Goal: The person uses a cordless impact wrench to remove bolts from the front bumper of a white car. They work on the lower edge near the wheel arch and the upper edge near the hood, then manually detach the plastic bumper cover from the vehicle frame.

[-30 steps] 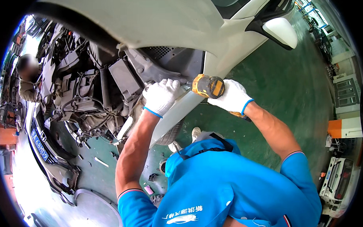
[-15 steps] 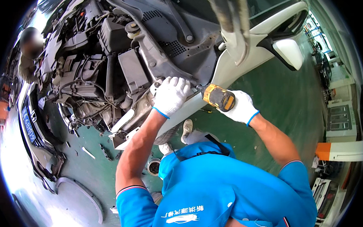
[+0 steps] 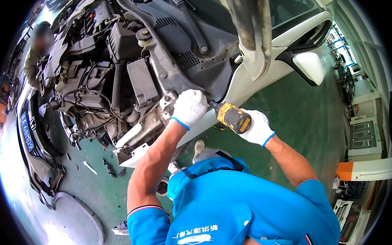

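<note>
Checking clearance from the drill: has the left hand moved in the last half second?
Yes: the left hand has shifted slightly right, away from the fixed dark rectangular box.

Free gap between drill [image 3: 234, 117], mirror [image 3: 308, 69]; fender [image 3: 201, 125] blocks left.

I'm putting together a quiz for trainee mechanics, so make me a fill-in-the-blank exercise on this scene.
1. The yellow-and-black power driver is in the ____ hand.
2. The left hand wears a white ____.
3. The work shirt is bright ____.
4. The detached front bumper lies toward the picture's ____ edge.

Missing words: right; glove; blue; left.
</note>
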`<state>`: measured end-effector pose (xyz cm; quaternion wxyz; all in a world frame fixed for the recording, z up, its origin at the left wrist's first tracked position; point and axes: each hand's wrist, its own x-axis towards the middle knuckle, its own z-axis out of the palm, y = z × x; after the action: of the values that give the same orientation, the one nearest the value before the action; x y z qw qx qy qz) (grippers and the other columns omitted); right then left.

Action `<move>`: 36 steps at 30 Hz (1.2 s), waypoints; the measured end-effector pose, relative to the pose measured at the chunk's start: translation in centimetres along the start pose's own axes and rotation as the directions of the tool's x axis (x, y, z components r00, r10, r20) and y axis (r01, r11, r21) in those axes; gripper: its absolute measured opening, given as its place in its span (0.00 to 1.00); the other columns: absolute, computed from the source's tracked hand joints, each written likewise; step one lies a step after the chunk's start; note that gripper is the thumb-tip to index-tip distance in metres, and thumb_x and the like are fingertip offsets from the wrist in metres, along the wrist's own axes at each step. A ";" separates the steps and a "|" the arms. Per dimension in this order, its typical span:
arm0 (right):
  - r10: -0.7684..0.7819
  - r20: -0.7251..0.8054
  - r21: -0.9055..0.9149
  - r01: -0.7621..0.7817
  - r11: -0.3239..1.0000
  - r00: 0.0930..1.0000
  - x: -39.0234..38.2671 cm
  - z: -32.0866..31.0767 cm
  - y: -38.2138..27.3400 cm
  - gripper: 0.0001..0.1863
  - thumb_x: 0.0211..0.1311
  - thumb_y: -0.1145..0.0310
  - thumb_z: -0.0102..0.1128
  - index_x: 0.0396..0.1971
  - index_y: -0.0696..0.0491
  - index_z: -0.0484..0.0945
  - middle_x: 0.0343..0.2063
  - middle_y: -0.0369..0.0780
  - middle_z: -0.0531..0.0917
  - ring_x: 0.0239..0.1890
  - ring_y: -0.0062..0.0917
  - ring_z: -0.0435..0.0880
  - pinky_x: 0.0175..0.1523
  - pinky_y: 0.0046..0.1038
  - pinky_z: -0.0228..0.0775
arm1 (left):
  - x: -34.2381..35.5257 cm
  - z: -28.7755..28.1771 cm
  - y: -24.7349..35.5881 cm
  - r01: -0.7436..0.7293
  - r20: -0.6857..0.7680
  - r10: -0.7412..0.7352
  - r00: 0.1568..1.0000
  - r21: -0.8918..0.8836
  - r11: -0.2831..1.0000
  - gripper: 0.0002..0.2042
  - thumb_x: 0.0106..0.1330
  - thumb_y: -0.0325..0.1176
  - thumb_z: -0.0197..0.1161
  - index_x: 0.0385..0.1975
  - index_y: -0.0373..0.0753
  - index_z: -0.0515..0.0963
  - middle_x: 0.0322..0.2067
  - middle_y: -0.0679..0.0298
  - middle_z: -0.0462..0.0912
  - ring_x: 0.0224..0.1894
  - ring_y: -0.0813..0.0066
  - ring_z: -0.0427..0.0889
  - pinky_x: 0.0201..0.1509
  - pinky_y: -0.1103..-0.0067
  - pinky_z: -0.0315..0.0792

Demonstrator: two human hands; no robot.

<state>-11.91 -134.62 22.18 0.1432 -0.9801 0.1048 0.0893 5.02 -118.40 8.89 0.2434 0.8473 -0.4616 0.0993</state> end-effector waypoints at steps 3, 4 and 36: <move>0.029 0.025 -0.034 -0.028 0.999 0.999 0.4 -0.3 0.2 0.18 0.55 0.57 0.71 0.44 0.47 0.83 0.36 0.46 0.88 0.42 0.46 0.87 0.48 0.43 0.80 | 0.9 -1.2 -0.2 -0.008 0.153 0.008 0.988 -0.001 1.000 0.09 0.60 0.33 0.61 0.30 0.34 0.84 0.28 0.48 0.86 0.31 0.53 0.87 0.35 0.62 0.81; 0.046 0.039 -0.053 -0.044 0.998 0.998 0.7 -0.6 0.1 0.18 0.55 0.57 0.71 0.44 0.47 0.83 0.35 0.46 0.88 0.42 0.46 0.87 0.48 0.43 0.80 | 1.4 -1.5 -0.3 -0.036 0.172 0.033 0.985 0.020 0.999 0.08 0.57 0.33 0.62 0.27 0.37 0.85 0.26 0.51 0.87 0.31 0.54 0.88 0.36 0.63 0.82; -0.005 0.040 -0.118 0.009 0.993 0.999 1.9 -1.8 0.4 0.18 0.54 0.53 0.73 0.39 0.49 0.86 0.37 0.46 0.89 0.43 0.45 0.87 0.49 0.42 0.80 | -2.0 -3.7 -0.4 -0.059 -0.029 0.063 0.998 0.115 0.992 0.11 0.58 0.37 0.64 0.39 0.43 0.82 0.37 0.65 0.79 0.45 0.65 0.81 0.46 0.64 0.75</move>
<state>-9.94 -135.87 23.40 0.0872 -0.9853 0.0929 0.1141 4.48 -114.90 11.16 0.1991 0.8435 -0.4768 0.1467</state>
